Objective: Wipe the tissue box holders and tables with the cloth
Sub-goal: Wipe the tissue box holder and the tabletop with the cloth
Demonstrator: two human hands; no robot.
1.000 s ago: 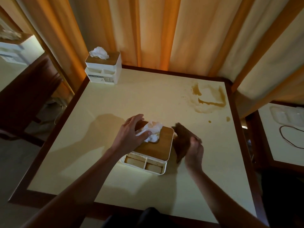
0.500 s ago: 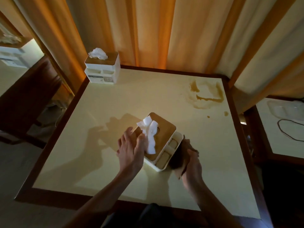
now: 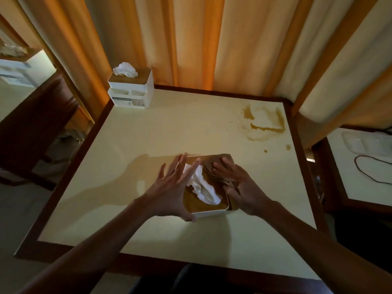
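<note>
**Brown cloth on near holder lid**

Head view: white tissue box holder with wooden lid [image 3: 204, 205] sits mid-table on the cream, dark-framed table [image 3: 169, 132]. Right hand [image 3: 239, 185], fingers flat, presses a brown cloth [image 3: 214, 164] on the lid. Left hand [image 3: 169, 192] spread, fingers straight, thumb against the holder's near edge. Crumpled white tissue [image 3: 201, 185] between hands. Second white holder [image 3: 131, 90] at far-left corner; brown spill [image 3: 265, 124] far right.

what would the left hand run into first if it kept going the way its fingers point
Probably bare table beyond the near tissue box holder; the left hand points up-right, roughly toward the brown spill. Height above the table is unclear.
</note>
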